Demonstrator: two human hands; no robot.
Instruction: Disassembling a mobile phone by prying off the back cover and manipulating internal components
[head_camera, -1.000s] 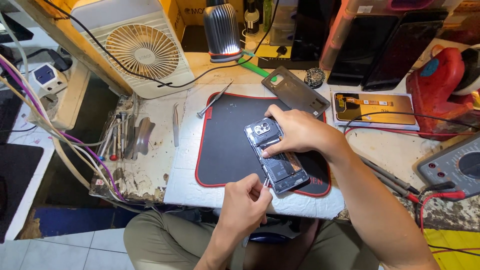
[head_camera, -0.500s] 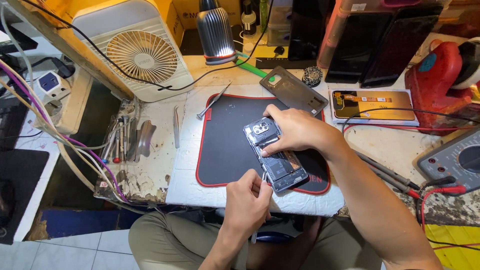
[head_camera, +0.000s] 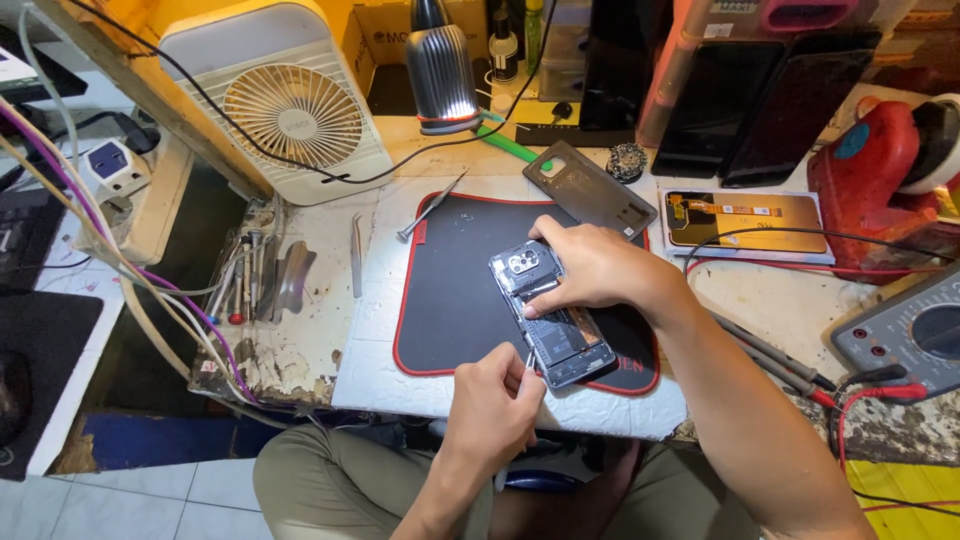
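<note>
Head view: an opened phone (head_camera: 552, 312) lies slantwise on a black mat (head_camera: 455, 300) on the tabletop, right hand (head_camera: 590, 265) pressing its upper half, left hand (head_camera: 495, 410) just below pinching thin tweezers (head_camera: 528, 362) toward its lower end.

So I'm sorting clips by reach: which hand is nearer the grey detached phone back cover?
Right. The right hand rests on the opened phone, just below the grey detached phone back cover; the left hand is at the mat's near edge.
</note>
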